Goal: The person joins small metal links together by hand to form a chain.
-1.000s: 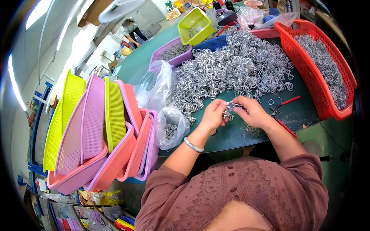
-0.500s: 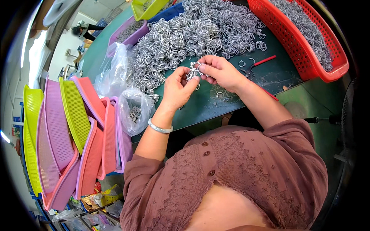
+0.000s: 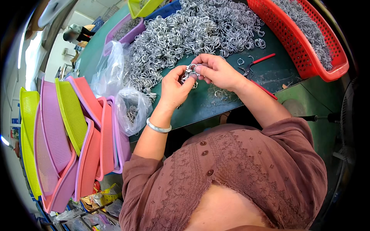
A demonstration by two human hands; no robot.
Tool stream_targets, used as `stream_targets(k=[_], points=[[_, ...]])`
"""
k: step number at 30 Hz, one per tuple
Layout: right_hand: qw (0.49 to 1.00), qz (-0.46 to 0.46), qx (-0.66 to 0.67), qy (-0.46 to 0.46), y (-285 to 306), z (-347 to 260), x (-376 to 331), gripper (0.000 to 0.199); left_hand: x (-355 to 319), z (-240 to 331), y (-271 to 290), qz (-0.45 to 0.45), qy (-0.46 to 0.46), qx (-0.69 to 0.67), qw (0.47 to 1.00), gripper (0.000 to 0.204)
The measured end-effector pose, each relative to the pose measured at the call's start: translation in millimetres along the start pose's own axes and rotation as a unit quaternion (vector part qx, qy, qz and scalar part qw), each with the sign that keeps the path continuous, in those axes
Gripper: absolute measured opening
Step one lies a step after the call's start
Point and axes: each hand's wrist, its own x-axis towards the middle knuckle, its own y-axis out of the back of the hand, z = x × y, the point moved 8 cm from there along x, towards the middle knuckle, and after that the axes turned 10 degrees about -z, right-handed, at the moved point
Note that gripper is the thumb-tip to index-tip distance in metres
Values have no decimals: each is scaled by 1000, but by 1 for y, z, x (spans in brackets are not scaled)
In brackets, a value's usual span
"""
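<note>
Between my two hands, over the near part of the green table (image 3: 283,69), is a small bunch of silvery metal rings (image 3: 192,70). My left hand (image 3: 174,86) is closed round part of the bunch, thumb on top; a pale bangle sits on that wrist. My right hand (image 3: 216,72) pinches a ring of the same bunch between thumb and fingers. Just beyond the hands spreads a large heap of metal rings (image 3: 192,32). Red-handled pliers (image 3: 248,69) lie right of my right hand, beside a loose ring (image 3: 240,61).
A red perforated basket (image 3: 298,36) of metal pieces stands at far right. Clear plastic bags (image 3: 133,107) are left of my left hand, one holding rings. Stacked coloured baskets (image 3: 71,146) fill the left. A purple tray (image 3: 133,30) stands behind the heap; another person (image 3: 75,34) is far off.
My hands have drawn slightly closer on the rings, and the right fingers have shifted on the bunch. The distant person has moved a little. The pliers still lie on the table.
</note>
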Motion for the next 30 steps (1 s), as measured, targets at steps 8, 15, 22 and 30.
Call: stream_targets(k=[8,15,22,30], points=[[1000,0,-29,-7,1,2,1,17,-7,44,3,57,-214,314,923,27],[999,12,-28,15,5,-3,2,15,-1,3,1,-76,-32,95,992,54],[999,-15,-20,39,0,-11,2,14,-1,-11,-10,-215,40,-253,942,30],[981,-51,-158,102,2,-26,1,15,0,-12,-4,-166,38,-233,958,9]])
